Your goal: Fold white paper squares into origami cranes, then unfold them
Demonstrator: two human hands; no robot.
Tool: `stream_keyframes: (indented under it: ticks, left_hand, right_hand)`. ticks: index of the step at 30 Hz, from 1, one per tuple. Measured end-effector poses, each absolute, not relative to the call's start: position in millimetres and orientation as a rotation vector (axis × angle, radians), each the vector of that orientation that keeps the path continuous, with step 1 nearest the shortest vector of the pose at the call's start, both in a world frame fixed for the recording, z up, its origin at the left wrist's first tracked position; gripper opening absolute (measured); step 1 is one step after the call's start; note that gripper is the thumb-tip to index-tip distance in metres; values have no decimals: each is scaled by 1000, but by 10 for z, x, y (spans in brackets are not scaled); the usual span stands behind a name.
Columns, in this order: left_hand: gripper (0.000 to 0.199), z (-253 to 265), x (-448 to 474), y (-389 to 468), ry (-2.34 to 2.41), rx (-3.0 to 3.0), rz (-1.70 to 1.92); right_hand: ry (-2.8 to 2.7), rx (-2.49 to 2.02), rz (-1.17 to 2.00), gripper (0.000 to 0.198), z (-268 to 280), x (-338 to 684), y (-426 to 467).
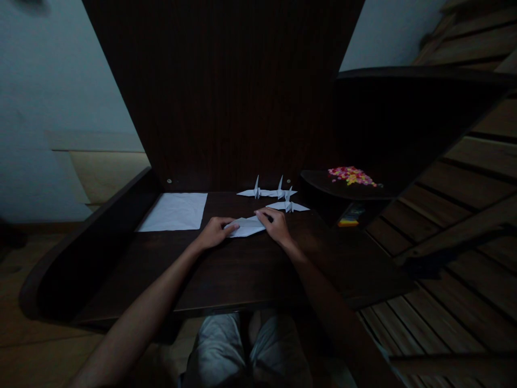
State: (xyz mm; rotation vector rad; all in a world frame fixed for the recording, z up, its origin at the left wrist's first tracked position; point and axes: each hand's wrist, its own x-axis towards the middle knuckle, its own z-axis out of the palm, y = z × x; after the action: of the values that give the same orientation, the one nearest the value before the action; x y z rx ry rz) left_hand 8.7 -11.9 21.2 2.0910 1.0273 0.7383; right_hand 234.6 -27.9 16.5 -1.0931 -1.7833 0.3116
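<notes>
A partly folded sheet of white paper (247,227) lies on the dark wooden desk (242,275) between my hands. My left hand (217,232) grips its left end, thumb on top and fingers at the edge. At the right end, my right hand (275,224) pinches the paper between thumb and fingers. Just beyond it stand several white folded paper cranes; the nearest crane (288,206) is close behind my right hand, and another crane (256,192) is by the back panel. The fingers' undersides are hidden.
White paper sheets (175,211) lie flat at the desk's left. A small shelf (319,182) on the right bears a pile of pink, red and yellow bits (351,175); a small yellow-edged item (348,222) is below. A raised side edge (92,237) bounds the left.
</notes>
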Motion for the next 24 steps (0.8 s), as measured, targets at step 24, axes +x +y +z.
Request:
stream_keyframes:
  ticks: [24]
  left_hand:
    - [41,214,216,-198,856,1163,722]
  right_hand:
    - [-1167,-1054,1254,36,14,2062,-261]
